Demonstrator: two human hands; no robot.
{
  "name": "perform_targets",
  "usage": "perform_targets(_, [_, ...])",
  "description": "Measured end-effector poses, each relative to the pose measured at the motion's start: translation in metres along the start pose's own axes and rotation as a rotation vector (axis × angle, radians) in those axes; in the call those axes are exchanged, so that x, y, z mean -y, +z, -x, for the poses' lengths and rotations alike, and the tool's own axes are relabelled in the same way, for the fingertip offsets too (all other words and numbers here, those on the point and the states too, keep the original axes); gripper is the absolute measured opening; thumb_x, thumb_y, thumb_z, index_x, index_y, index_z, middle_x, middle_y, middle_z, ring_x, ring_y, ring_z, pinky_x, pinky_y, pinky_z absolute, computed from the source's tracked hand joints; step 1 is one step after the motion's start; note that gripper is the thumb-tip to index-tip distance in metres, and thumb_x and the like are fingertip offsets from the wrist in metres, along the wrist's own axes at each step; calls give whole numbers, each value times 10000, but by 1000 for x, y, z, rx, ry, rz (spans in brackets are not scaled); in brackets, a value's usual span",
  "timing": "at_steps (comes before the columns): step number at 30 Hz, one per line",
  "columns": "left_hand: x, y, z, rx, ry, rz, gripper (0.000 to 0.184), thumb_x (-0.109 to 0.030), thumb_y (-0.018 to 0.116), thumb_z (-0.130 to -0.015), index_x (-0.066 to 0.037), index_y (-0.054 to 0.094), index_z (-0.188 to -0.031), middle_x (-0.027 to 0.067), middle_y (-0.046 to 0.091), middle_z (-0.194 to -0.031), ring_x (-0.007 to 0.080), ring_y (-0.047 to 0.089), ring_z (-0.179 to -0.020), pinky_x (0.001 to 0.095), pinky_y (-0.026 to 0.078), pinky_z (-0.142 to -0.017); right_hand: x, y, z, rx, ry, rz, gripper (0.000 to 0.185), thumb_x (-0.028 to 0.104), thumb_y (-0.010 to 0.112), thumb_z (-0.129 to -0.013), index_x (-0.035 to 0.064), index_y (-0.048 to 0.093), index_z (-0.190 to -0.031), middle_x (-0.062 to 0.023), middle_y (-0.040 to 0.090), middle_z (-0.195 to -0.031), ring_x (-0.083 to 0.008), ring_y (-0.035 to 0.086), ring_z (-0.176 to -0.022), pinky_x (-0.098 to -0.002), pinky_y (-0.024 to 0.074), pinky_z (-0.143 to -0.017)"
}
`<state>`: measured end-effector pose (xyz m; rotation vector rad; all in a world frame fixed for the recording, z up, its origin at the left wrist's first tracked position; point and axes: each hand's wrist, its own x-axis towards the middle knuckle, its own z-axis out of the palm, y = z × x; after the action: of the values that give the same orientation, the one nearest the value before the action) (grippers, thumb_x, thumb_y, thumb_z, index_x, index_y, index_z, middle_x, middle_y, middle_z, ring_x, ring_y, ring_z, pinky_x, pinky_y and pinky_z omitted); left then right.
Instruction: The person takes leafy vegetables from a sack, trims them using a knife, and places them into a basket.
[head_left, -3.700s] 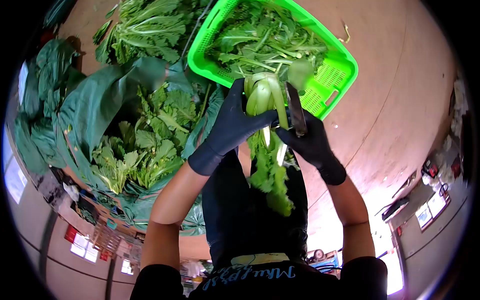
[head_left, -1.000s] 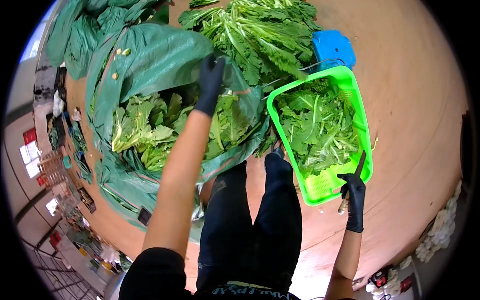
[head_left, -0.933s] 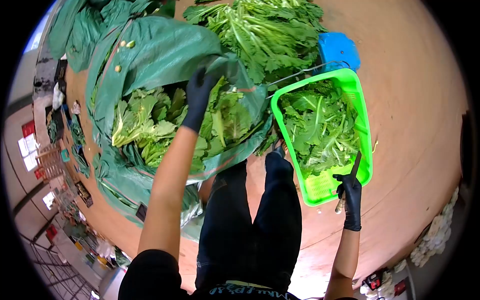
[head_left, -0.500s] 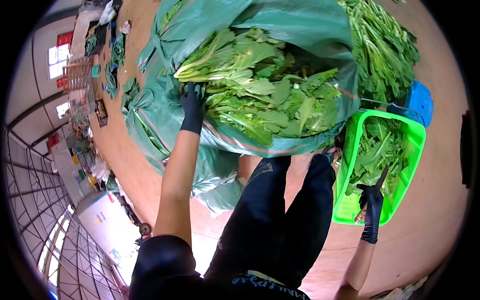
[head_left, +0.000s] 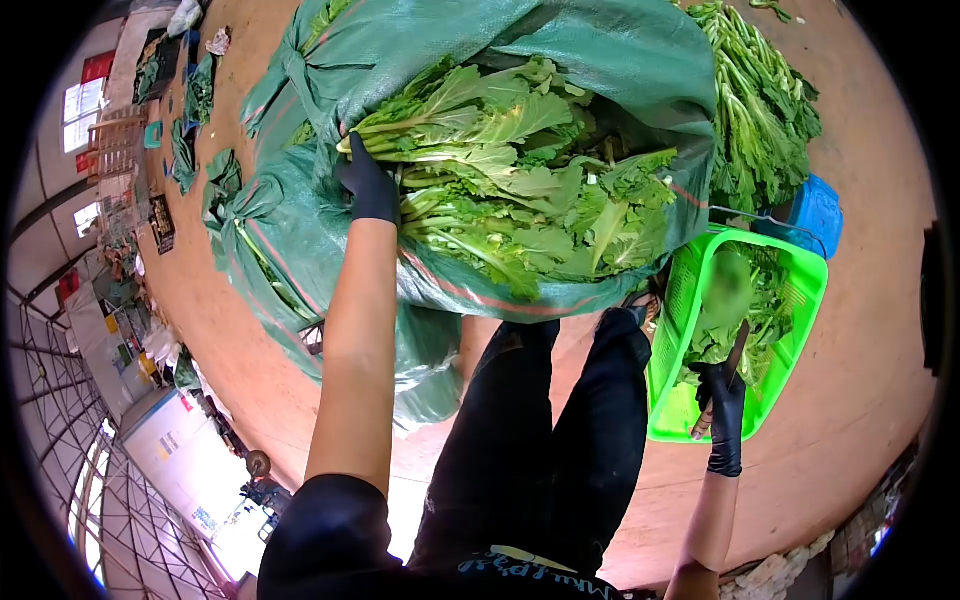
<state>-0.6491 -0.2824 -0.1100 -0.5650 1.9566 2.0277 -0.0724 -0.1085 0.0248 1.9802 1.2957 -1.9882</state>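
Note:
My left hand point(head_left: 368, 182), in a black glove, is closed at the stem ends of a bunch of leafy greens point(head_left: 480, 125). That bunch lies on top of more greens in the mouth of a large green woven sack point(head_left: 610, 45). In my right hand point(head_left: 722, 410), also gloved in black, is a knife point(head_left: 738, 352) with its dark blade pointing away from me. This hand is over the near end of a bright green plastic crate point(head_left: 668, 345). Leafy greens point(head_left: 768, 300) lie inside the crate, partly behind a blurred patch.
A heap of long-stemmed greens point(head_left: 755, 110) lies beyond the crate at the right. Between them sits a blue container point(head_left: 818, 212) with a wire handle. Another tied green sack point(head_left: 265, 230) stands left of the open one. Crates and sacks line the far left.
My left hand has shifted slightly up and left to the stem ends of the top bunch. The right hand still holds the knife over the crate. The whole view has shifted a little.

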Motion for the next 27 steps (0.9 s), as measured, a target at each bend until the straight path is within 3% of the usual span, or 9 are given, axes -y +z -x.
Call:
perform_targets(3, [-4,-20,-49,283,-177,172,595,-280,639,-794,-105,356,-1287,129,540,-1144,242,557,-986,328,475,-815,-7,3,-1,5,-27,14,262,226,546,-839,-17,643,-851,4,470,-503,-56,411,-412,-194,302,-398])
perform_targets(6, [-15,-18,-60,404,-348,9,383,-373,378,-919,-89,504,-1144,89,563,-1110,269,530,-1012,392,410,-908,-7,4,2,-12,-30,22,262,239,558,-832,-8,645,-828,-1,469,-488,-54,403,-399,-193,297,-391])
perform_targets(9, [8,-36,-98,490,-154,28,504,-212,637,-805,12,403,-1192,144,552,-1095,299,559,-959,440,480,-801,-18,-4,3,-33,-39,5,248,233,563,-826,-1,646,-814,-3,463,-481,-51,391,-385,-192,286,-382])
perform_targets(11, [-33,5,12,20,-48,30,429,-246,647,-797,22,474,-1084,179,559,-1026,324,569,-908,504,495,-735,-24,-12,4,-27,-7,7,249,240,564,-837,6,646,-822,-1,480,-503,-50,400,-402,-198,305,-399])
perform_targets(14, [-49,-12,50,75,155,31,403,-235,614,-824,42,462,-1073,191,549,-1036,323,573,-895,481,499,-740,-30,-20,3,-2,34,-17,248,248,570,-840,13,646,-820,-4,491,-514,-48,399,-404,-197,308,-403])
perform_targets(19, [-109,-9,160,424,20,93,531,-398,481,-886,64,447,-1145,182,505,-1145,289,497,-1059,411,389,-936,-31,-26,7,25,-40,-88,247,250,574,-845,9,621,-874,-7,492,-524,-52,396,-395,-199,309,-399])
perform_targets(24, [-120,40,243,616,-162,281,497,-406,543,-847,18,503,-1104,146,534,-1122,272,503,-1033,403,381,-946,-9,-38,19,52,-209,-216,165,159,584,-841,10,610,-907,-1,560,-632,-34,438,-480,-183,325,-451])
perform_targets(25, [-116,55,263,630,-172,221,523,-432,540,-841,20,503,-1102,146,531,-1125,276,497,-1040,410,369,-956,-5,-38,23,-16,-374,-175,187,157,521,-883,7,615,-944,0,472,-507,-39,331,-288,-171,273,-355])
perform_targets(27, [-90,82,292,750,-126,172,494,-432,473,-877,1,498,-1114,154,520,-1153,278,482,-1079,414,343,-977,17,-51,37,-84,-458,-146,145,87,580,-829,3,602,-945,-31,565,-706,-69,476,-559,-207,369,-534])
